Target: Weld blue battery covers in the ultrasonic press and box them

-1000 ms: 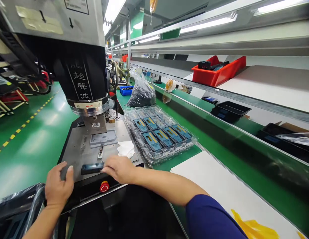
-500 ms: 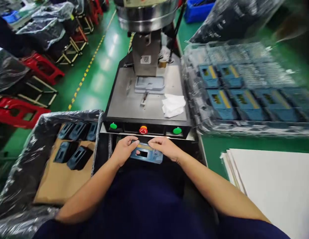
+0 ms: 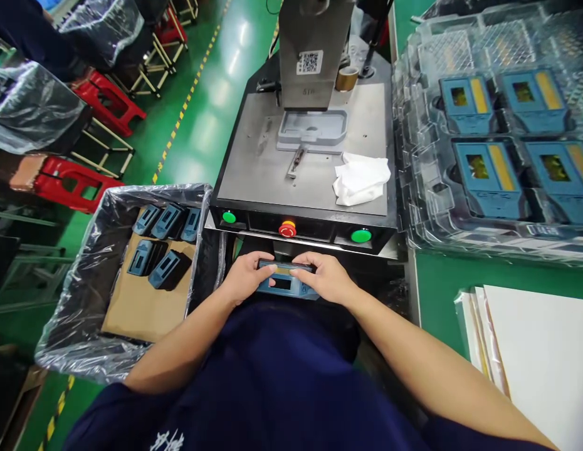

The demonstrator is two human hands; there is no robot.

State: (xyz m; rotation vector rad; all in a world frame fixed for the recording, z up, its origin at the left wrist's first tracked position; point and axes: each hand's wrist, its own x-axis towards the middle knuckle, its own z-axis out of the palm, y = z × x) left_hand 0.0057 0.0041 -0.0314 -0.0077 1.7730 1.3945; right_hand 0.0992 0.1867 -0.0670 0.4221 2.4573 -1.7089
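Observation:
Low in front of the press, close to my body, I hold a blue plastic housing (image 3: 299, 289) with a rectangular window and a yellow strip. My left hand (image 3: 246, 275) grips its left end, with a fingertip showing at the window. Closed on the right end is my right hand (image 3: 330, 277). Both thumbs press on the front face by the yellow strip, while the other fingers are partly hidden behind. Just beyond stands the press, its grey fixture (image 3: 314, 128) lying under the metal head (image 3: 306, 81) with no housing in it.
Green buttons (image 3: 229, 217) and a red stop button (image 3: 287, 228) line the press front. A white cloth (image 3: 362, 180) lies on its plate. At left, a plastic-lined bin (image 3: 75, 313) holds several housings on cardboard. Clear trays (image 3: 430, 207) with housings and white sheets (image 3: 540, 351) are at right.
The view has tilted down and shifted left. The housing has turned slightly in my hands, showing its dark upper edge, and my right thumb now lies across the yellow strip.

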